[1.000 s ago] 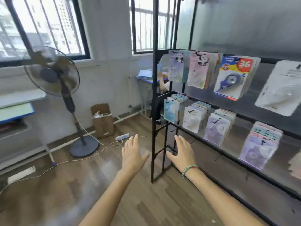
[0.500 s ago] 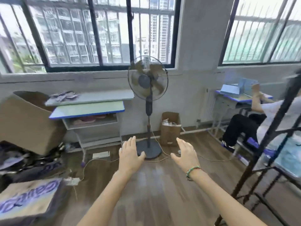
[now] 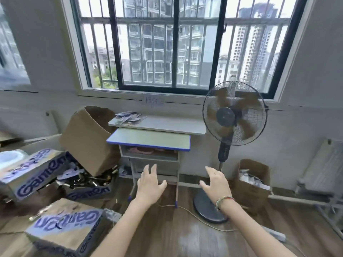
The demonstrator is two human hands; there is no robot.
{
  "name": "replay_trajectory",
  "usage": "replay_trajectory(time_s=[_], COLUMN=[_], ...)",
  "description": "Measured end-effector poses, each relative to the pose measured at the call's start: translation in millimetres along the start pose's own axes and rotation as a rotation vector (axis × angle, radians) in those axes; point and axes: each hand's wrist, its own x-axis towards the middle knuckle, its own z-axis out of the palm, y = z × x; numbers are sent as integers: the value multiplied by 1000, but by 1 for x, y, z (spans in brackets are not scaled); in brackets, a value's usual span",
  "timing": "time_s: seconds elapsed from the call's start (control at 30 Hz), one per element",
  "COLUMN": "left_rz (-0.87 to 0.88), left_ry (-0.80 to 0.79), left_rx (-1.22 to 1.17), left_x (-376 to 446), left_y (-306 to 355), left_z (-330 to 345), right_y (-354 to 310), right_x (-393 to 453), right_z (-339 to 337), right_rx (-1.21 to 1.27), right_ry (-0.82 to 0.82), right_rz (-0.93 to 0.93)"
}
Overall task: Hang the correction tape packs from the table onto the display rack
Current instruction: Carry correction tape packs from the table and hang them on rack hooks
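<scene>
- Correction tape packs (image 3: 128,117), apparently the blurred heap, lie on the far-left corner of the table (image 3: 167,125), ahead and above both hands.
- Left hand (image 3: 149,184) is nearer; right hand (image 3: 216,182) too hangs released, grasping nothing.

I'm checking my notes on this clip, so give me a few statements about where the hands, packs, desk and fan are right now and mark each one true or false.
1. Both the left hand and the right hand are empty. True.
2. The correction tape packs lie on the grey table under the window. True.
3. The pedestal fan stands left of the blue-edged desk. False: it stands to the right.
4. The right wrist is bare. False: it wears a beaded bracelet.
5. The display rack is in view. False: it is not.
</scene>
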Motion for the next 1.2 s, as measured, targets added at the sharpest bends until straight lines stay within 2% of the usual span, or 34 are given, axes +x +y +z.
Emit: replay_trajectory(time_s=[0.23, 0.43, 0.87, 1.2], left_rz=[-170, -251, -292, -344], left_ry=[48, 91, 119, 65], left_rx=[39, 36, 46, 77], left_x=[99, 189, 444, 600], left_y=[-44, -92, -202, -278], left_z=[1, 1, -57, -50], right_y=[-26, -53, -174, -229], right_x=[122, 217, 466, 620], right_z=[45, 101, 193, 280], right_rx=[-19, -15, -93, -40], right_ry=[-92, -175, -180, -284], right_rz=[-118, -152, -223, -176])
